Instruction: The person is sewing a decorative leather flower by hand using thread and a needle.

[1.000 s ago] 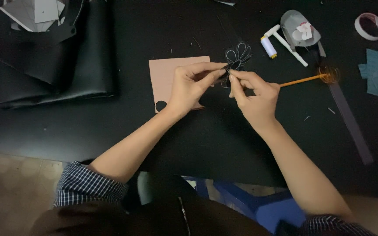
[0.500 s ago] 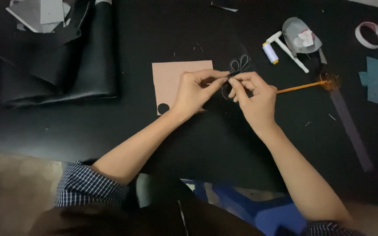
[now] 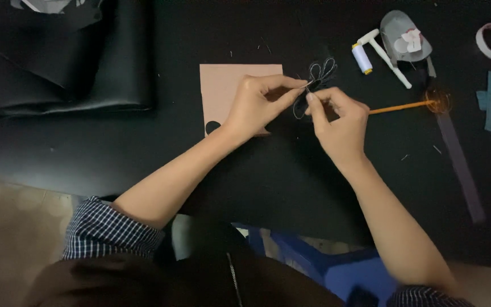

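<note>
Both hands have shifted little since the earlier frame, still meeting above the black bench [image 3: 115,153]. Folded black sheet [image 3: 69,68] lies far left. Left hand [image 3: 254,105] rests over the tan card [image 3: 225,85], pinching the looped thread [image 3: 316,77]. Right hand [image 3: 339,122] pinches the same thread, with an orange stick [image 3: 402,106] just beside it.

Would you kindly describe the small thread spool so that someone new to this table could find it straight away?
Start at the black table and look to its far right part, beyond the right hand. There, beside a white stick and a clear plastic holder, lies the thread spool. It is a short white cylinder with yellow ends, unlike the long orange pencil nearer the hands.
</note>
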